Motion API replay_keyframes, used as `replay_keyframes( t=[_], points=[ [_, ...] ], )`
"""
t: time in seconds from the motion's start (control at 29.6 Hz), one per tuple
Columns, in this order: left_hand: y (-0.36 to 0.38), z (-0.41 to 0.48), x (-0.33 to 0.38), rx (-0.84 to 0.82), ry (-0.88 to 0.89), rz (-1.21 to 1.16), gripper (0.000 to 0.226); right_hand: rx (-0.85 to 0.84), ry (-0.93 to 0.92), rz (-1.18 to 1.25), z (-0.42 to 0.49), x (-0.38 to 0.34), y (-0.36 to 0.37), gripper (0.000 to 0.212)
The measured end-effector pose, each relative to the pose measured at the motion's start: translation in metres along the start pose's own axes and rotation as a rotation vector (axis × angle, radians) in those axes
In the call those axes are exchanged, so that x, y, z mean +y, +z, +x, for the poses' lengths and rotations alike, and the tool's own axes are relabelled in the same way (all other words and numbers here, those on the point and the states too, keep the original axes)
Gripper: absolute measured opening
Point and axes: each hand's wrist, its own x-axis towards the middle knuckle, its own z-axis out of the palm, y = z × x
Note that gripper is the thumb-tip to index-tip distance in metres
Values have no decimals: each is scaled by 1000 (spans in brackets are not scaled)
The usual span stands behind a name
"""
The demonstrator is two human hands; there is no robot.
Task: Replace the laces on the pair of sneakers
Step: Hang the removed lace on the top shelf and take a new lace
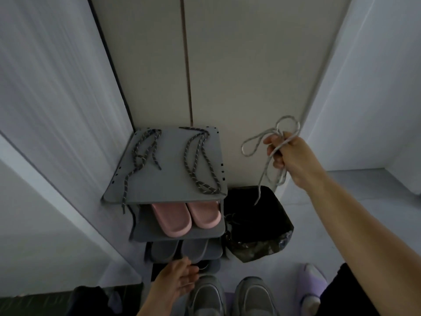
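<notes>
Grey sneakers [252,295], a pair, stand side by side at the near edge with toes pointing far. Their uppers are a muted two-tone grey, and the dim light hides the eyelets. Just left of the left toe cap, the left hand [175,281] has relaxed, spread fingers and holds nothing; whether it touches the shoe cannot be told. A lilac slipper [312,283] lies at near right.

Beyond stands a grey tiered shoe rack [166,190]. A lower shelf carries grey slippers [180,248] and the shelf above them pink slippers [170,220]. A black bag [255,224] sits just right of the rack.

On the top shelf lie two dark speckled laces [141,160]. They are round, rope-like cords, loosely folded, one at the left and one at the right, and the left one trails an end over the near edge.

Farther right, raised above the bag, the right hand [289,156] grasps a bundle of pale grey laces [250,142]. Loops stand above and left of the fist, and loose ends dangle toward the bag. Pale panels [227,65] close the far side.
</notes>
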Motion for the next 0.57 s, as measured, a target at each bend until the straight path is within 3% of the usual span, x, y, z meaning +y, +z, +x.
replay_keyframes(
  t=[0.17,0.24,0.27,0.34,0.44,0.51,0.57],
  points=[
    [0,8,6,-7,-3,-106,33,12,167,-102,30,29,7,25],
    [0,10,9,-21,-8,-159,40,-78,292,-517,30,59,12,16],
    [0,10,11,-26,-10,-179,42,-97,311,-731,28,75,13,29],
    [1,11,12,-33,-7,-194,45,-40,230,-759,15,87,21,43],
    [5,8,12,-35,-1,-184,46,128,-97,-551,-5,68,43,19],
    [6,5,11,-30,9,-180,46,57,-253,-545,-18,41,65,10],
    [5,1,12,-23,22,-191,45,-138,-322,-778,-33,23,87,24]
  ],
)
